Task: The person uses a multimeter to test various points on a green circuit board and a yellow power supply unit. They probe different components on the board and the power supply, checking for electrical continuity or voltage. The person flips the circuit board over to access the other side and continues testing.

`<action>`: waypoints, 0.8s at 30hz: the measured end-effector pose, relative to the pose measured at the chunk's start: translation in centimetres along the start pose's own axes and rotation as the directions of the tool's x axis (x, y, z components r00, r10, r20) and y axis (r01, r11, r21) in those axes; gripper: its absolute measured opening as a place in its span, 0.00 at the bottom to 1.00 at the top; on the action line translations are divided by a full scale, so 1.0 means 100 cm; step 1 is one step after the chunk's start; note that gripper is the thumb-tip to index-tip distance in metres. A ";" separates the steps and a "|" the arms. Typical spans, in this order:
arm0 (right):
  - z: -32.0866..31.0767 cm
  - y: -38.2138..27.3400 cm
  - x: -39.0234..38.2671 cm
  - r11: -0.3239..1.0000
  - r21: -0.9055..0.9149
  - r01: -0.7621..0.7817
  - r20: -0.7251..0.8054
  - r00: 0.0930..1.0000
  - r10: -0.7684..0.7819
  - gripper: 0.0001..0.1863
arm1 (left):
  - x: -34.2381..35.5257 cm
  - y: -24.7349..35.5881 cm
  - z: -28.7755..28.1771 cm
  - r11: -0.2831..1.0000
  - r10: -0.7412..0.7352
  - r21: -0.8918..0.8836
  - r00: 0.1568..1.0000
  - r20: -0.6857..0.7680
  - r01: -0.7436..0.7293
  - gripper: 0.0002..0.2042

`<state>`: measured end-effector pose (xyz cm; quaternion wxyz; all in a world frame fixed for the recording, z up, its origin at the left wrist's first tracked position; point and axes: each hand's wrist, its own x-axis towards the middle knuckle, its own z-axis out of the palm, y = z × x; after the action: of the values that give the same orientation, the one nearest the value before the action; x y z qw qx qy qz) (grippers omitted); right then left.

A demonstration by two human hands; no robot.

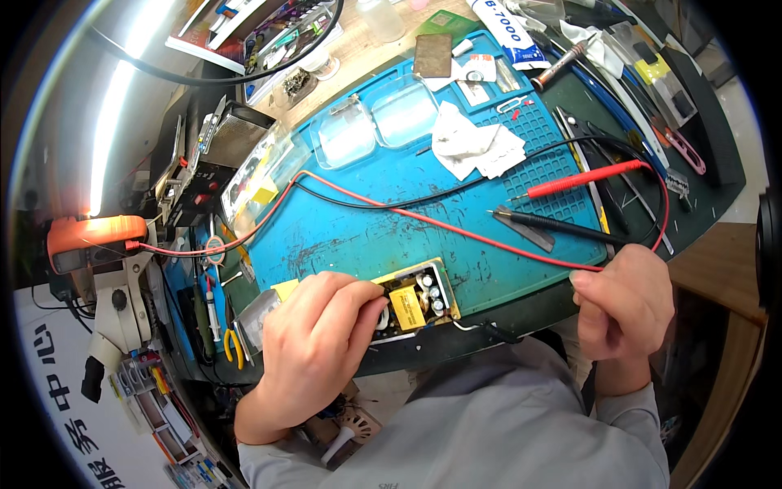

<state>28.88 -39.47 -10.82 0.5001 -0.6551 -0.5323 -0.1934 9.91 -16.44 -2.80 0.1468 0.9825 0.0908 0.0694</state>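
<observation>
My left hand (314,342) is at the left end of an open power supply circuit board (406,307), which has a yellow transformer and several round capacitors. Its thumb and index finger are pinched together over the board. Whatever sits between those fingertips is too small and dark to name. Off to the right, my right hand (626,306) hovers by the mat's near right edge with fingers curled in; their inner side is hidden. Just beyond it lie a black test probe (562,226) and a red test probe (582,178), both on the blue mat (342,236).
Red and black leads cross the mat toward an orange multimeter (94,243) at left. Clear plastic boxes (399,110) and crumpled white tissue (476,143) lie farther back. Yellow-handled pliers (235,349) are at lower left, and a glue tube (509,33) lies at the back right.
</observation>
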 end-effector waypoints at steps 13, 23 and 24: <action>0.004 0.004 -0.003 0.998 -0.002 0.055 -0.032 0.998 -0.056 0.15 | -0.004 -0.005 0.008 0.998 0.011 0.065 1.000 -0.014 -0.010 0.07; 0.005 0.005 -0.006 0.998 -0.014 0.069 -0.029 0.997 -0.070 0.13 | -0.006 -0.011 0.010 0.994 0.100 0.044 0.992 -0.072 -0.097 0.07; 0.005 0.004 -0.005 0.997 -0.023 0.071 -0.025 0.997 -0.071 0.13 | -0.006 -0.010 0.008 0.992 0.120 0.056 0.990 -0.071 -0.116 0.07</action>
<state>28.90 -39.26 -11.63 0.4924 -0.6387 -0.5467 -0.2252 9.29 -15.81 -3.98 0.1134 0.9864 0.0395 0.1121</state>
